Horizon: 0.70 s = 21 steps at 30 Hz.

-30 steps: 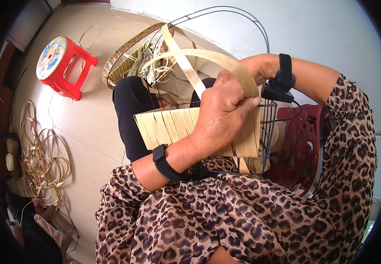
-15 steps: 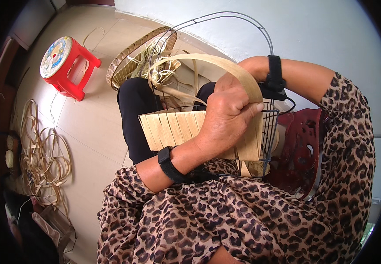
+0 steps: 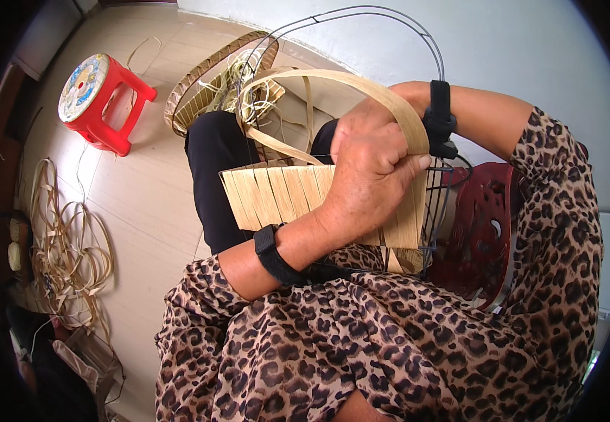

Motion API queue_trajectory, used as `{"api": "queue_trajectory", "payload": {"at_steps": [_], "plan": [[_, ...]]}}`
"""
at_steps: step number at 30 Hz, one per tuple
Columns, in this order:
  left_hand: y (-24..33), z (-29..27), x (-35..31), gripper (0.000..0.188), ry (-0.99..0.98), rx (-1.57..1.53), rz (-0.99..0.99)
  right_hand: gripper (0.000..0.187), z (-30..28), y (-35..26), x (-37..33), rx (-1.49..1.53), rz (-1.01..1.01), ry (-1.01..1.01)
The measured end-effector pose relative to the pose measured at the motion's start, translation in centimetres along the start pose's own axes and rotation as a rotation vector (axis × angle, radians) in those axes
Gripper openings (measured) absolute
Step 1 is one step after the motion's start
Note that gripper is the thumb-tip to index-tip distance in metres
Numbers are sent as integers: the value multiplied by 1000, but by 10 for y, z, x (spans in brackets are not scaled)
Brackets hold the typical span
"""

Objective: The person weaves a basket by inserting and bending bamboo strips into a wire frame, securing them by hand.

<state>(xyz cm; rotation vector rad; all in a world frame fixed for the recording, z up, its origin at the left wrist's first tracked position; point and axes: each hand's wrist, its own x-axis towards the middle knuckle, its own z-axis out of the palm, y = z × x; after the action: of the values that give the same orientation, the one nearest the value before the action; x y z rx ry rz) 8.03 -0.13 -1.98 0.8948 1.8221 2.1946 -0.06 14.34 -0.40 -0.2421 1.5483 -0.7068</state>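
On my lap rests a wire-frame basket (image 3: 437, 200) with a tall arched double-wire handle (image 3: 361, 10). Pale flat strips (image 3: 277, 197) wrap its near side row by row. At the upper right edge of the wrapped part, my left hand (image 3: 372, 169) pinches a wide loose strip (image 3: 351, 77) between thumb and curled fingers. That strip arches up over the hands, through the handle area, and loops back down toward the basket. Close behind the left hand is my right hand (image 3: 363, 121), closed, with its fingertips hidden.
A red plastic stool (image 3: 111, 105) with a patterned seat stands at the far left. Beyond my knees lies a woven basket (image 3: 178, 105) holding tangled pale fibres. Coiled strips (image 3: 69, 246) lie on the tiled floor at left. A dark red carved chair (image 3: 477, 218) is at right.
The basket and both hands sit slightly higher in the picture, and the wire rim's right corner shows at a different tilt. The left hand keeps its pinch on the strip.
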Motion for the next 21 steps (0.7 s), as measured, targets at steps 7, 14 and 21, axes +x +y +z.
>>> {"api": "queue_trajectory", "payload": {"at_steps": [7,14,21], "plan": [[3,6,0,12,47,-45,124,24,5,6,14,61,-27,-79],[2,1,1,12,44,-53,78,23,-8,-10,-3,123,-104,88],[2,-6,0,13,74,11,118,21,-85,-39,-119,332,-326,1426]]}}
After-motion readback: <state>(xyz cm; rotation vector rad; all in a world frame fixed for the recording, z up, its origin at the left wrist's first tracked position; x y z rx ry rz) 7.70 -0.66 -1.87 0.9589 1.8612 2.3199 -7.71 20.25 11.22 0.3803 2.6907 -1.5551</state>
